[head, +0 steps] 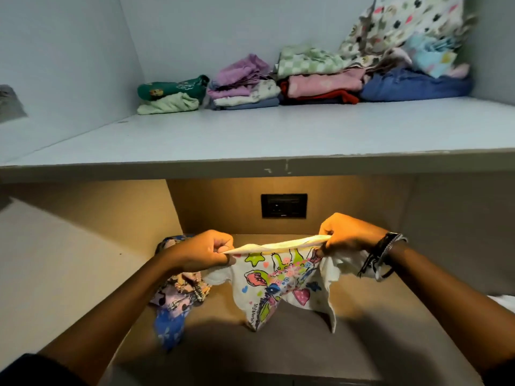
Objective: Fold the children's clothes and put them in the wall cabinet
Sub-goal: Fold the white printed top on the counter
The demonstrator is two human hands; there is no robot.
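A small white shirt (281, 285) with a bright cartoon print hangs between my hands above the lower wooden surface (370, 344). My left hand (204, 253) pinches its top left edge, and my right hand (345, 232) pinches the top right edge. The cloth is stretched flat across the top and droops below. Under my left forearm lies a crumpled pile of patterned clothes (175, 302) in purple and blue. On the grey cabinet shelf (250, 137) above, folded clothes (245, 84) stand in several stacks along the back wall.
A black wall socket (283, 206) sits on the back panel just behind my hands. The shelf's front edge (195, 167) runs across above them. A loose spotted cloth (404, 26) leans in the shelf's back right corner. Dark bangles circle my right wrist (384, 254).
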